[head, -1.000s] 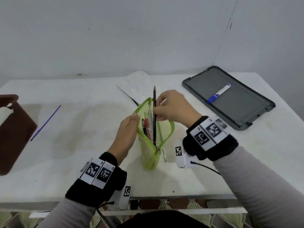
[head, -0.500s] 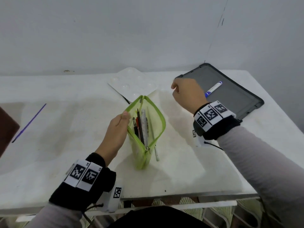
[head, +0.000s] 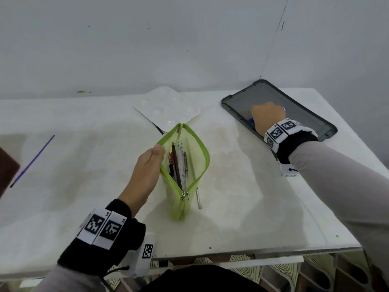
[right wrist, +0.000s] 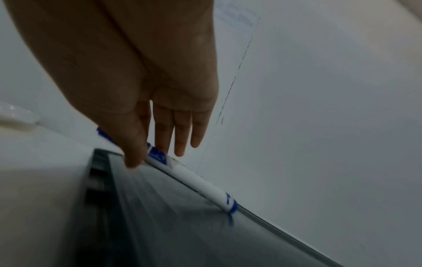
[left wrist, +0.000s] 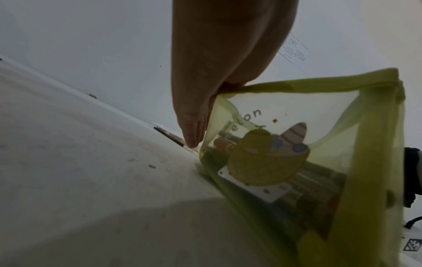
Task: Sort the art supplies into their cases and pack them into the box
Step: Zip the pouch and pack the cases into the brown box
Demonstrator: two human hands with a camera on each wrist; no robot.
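Note:
A green mesh pouch (head: 185,165) stands upright at the table's middle with its zip open. My left hand (head: 156,150) pinches its left rim and holds the mouth wide. A black pencil (head: 175,163), a clear ruler and pens stand inside. In the left wrist view the pouch (left wrist: 319,144) hangs from my fingers (left wrist: 194,130). My right hand (head: 267,114) reaches over the dark tray (head: 305,114) at the back right. In the right wrist view the blue and white marker (right wrist: 196,180) lies on that tray, with my thumb on its near side and straight fingers (right wrist: 180,140) beyond it.
A white paint palette (head: 168,108) lies behind the pouch, with a black brush (head: 159,129) poking out from under it. A thin metal tool (head: 197,199) lies right of the pouch. A purple stick (head: 33,160) and a brown box (head: 6,165) are at the far left.
My right hand let go of the black pencil, which now stands in the pouch, and swung right to the marker on the dark tray. The left hand kept its hold on the rim.

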